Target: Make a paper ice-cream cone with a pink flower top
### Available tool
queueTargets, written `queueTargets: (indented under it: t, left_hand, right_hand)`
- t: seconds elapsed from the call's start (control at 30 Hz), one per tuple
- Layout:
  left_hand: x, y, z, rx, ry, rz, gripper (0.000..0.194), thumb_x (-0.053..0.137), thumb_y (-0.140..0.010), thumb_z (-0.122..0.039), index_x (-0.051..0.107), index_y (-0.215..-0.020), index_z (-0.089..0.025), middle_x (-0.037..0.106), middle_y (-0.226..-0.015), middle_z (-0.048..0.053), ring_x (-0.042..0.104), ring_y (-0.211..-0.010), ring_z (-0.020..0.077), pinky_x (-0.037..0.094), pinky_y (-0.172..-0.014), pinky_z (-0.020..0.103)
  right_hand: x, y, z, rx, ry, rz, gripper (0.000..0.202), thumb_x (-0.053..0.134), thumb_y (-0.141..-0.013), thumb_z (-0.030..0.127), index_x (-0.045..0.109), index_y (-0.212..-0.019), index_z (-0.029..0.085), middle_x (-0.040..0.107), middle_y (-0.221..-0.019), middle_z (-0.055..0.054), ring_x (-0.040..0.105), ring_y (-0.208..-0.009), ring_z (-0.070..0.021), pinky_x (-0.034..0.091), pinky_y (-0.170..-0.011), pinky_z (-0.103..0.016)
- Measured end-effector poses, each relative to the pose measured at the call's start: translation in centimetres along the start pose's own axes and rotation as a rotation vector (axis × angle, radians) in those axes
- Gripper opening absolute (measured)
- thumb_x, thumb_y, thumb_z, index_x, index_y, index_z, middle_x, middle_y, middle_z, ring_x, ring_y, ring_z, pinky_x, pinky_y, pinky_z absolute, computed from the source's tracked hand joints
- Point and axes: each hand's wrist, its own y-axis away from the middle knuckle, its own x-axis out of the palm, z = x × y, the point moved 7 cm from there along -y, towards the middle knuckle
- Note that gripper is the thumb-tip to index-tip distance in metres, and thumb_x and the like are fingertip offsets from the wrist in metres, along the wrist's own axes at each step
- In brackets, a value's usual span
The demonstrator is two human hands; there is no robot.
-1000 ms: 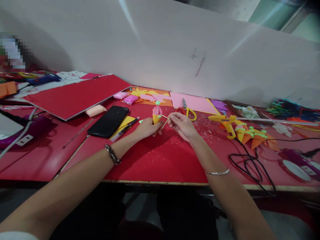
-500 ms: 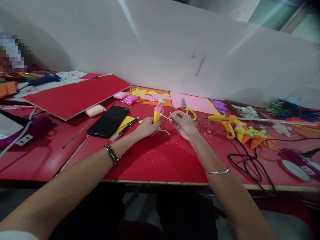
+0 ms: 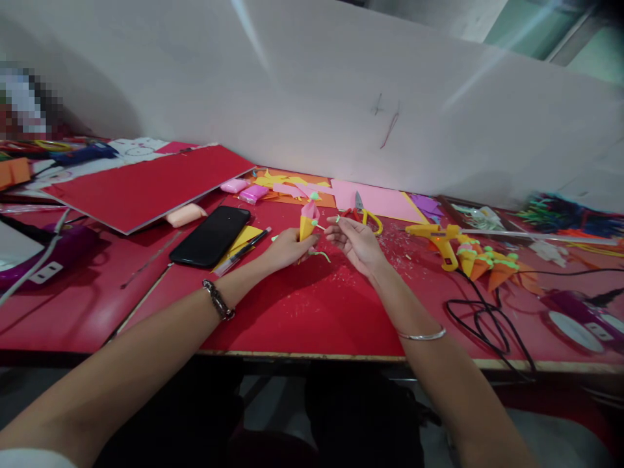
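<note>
Centrally, the fingers of the left hand (image 3: 286, 250) are closed around a yellow paper cone (image 3: 306, 227), pink-topped with a pale-green tip and leaning slightly rightward, while those of the right hand (image 3: 359, 246), just beside it, pinch a small green piece (image 3: 338, 220) between thumb and forefinger. Just beyond the right fingers lie scissors (image 3: 361, 205); farther right on the bench (image 3: 312, 328) is a yellow glue gun (image 3: 441, 242). Left of the left fingers rest a pen (image 3: 247, 247) and a black phone (image 3: 212, 236).
</note>
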Motion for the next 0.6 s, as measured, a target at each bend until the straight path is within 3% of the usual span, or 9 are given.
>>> queueTargets:
  t: [0.4,0.6]
  left_hand:
    - [0.15,0.18,-0.38,0.034,0.015,0.043,0.037,0.041,-0.078,-0.042,0.047,-0.055,-0.015,0.049,-0.045,-0.001,0.044,-0.037,0.0062,0.035,-0.041,0.019]
    - [0.47,0.32,-0.84,0.064,0.045,0.099,0.032,0.044,-0.078,-0.043,0.051,-0.067,-0.013,0.056,-0.048,0.000,0.044,-0.033,0.0055,0.034,-0.035,0.017]
  right_hand:
    - [-0.04,0.22,0.20,-0.016,0.103,-0.047,0.016,0.068,-0.061,0.029,0.060,-0.068,0.017,0.061,-0.060,0.004,0.054,-0.054,-0.0038,0.045,-0.054,-0.015]
    - [-0.42,0.20,0.42,-0.027,0.174,-0.106,0.019,0.069,-0.059,0.031,0.056,-0.061,0.017,0.057,-0.055,0.005,0.049,-0.048,-0.0036,0.040,-0.049,-0.017]
